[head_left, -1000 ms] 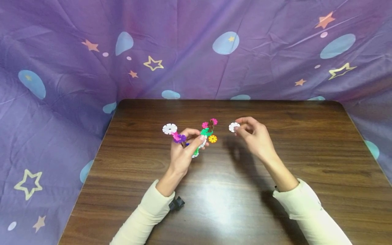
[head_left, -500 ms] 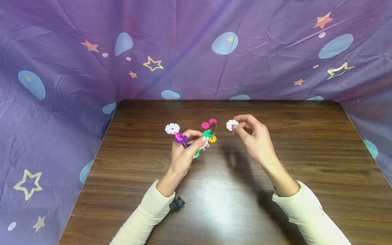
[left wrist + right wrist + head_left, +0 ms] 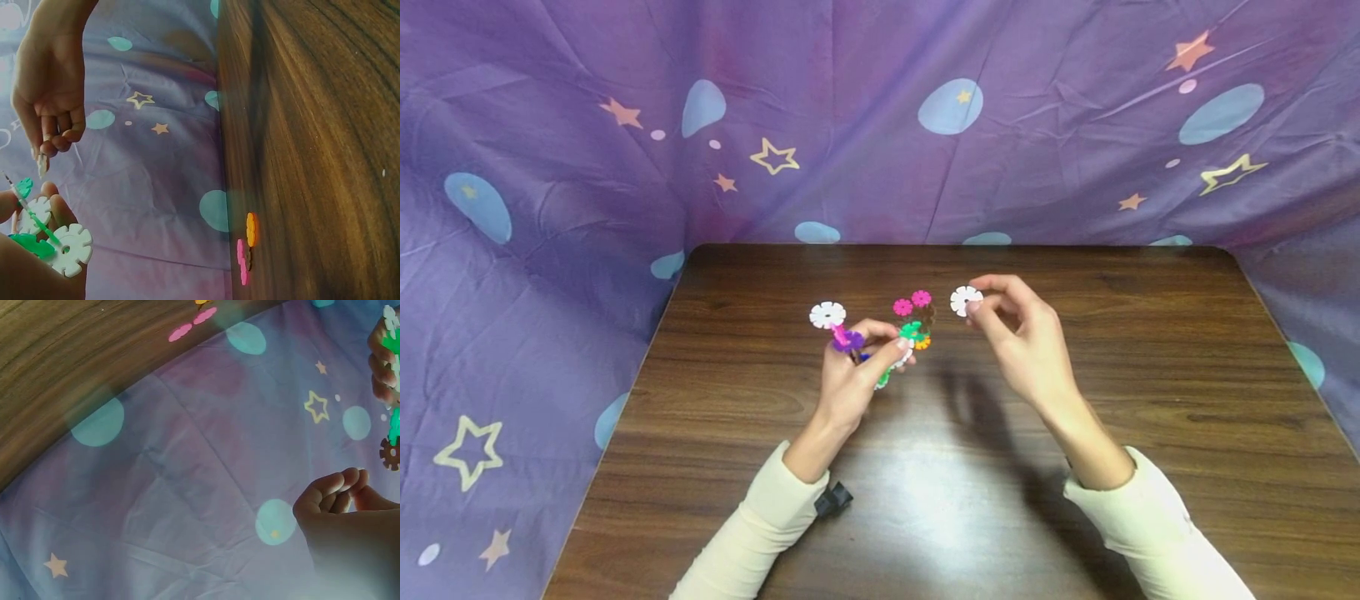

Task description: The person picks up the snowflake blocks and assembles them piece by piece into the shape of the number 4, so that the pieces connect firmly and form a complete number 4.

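Note:
Notched plastic discs, joined into a chain, are held by my left hand (image 3: 842,387) over the table's middle. A white disc (image 3: 827,315) stands at the chain's left end, beside pink and purple (image 3: 848,341) ones. Green (image 3: 912,331) and brown discs (image 3: 390,454) extend past the thumb; its palm side hides part of the chain. To the right, my right hand (image 3: 1028,346) pinches a loose white disc (image 3: 966,301) between thumb and forefinger, a short gap from the chain. The left wrist view shows this loose disc (image 3: 42,166) edge-on above the chain.
Two pink discs (image 3: 902,307), an orange disc (image 3: 252,229) and a brown one (image 3: 249,259) lie on the wooden table (image 3: 1150,375) beyond the chain. A purple patterned cloth (image 3: 865,125) hangs behind the table. A black wrist device (image 3: 833,499) sits at my left cuff.
My right hand has moved slightly left and away from me with the loose white disc. The left hand has shifted a little right with the chain, narrowing the gap.

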Available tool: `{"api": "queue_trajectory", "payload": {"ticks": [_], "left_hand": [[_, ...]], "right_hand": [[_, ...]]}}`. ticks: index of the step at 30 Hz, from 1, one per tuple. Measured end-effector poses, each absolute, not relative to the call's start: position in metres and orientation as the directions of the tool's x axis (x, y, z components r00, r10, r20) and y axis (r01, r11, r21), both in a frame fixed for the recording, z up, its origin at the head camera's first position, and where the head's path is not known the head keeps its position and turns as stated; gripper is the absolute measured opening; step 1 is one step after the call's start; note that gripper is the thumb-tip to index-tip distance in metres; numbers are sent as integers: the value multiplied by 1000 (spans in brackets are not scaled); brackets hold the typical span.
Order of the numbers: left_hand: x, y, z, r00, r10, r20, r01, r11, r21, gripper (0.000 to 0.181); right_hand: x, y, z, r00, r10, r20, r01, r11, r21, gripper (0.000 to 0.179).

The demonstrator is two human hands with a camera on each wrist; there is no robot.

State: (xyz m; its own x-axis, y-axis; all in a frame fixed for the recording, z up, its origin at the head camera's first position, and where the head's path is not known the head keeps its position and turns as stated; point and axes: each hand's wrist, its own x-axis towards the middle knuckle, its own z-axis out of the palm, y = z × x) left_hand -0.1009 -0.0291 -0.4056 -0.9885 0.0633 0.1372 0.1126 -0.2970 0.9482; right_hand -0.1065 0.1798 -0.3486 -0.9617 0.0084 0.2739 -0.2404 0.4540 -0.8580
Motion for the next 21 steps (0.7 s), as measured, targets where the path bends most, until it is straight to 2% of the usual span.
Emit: {"api": "queue_trajectory", "payload": {"ticks": [11,17,21], "left_hand": [[-99,-29,-404,-987,78,138,112,-273,956,20],[-100,-30,-405,-988,75,138,113,-270,956,20],[-100,-30,-406,-989,75,130,105,-273,956,18]], "right_hand": [[-100,169,-343,-929,20,370,-328,421,-846,22],[-99,166,-346,-832,-19,554,-471,550,-690,19],[-99,165,-348,-789,-62,612,-526,583,-619,18]]}}
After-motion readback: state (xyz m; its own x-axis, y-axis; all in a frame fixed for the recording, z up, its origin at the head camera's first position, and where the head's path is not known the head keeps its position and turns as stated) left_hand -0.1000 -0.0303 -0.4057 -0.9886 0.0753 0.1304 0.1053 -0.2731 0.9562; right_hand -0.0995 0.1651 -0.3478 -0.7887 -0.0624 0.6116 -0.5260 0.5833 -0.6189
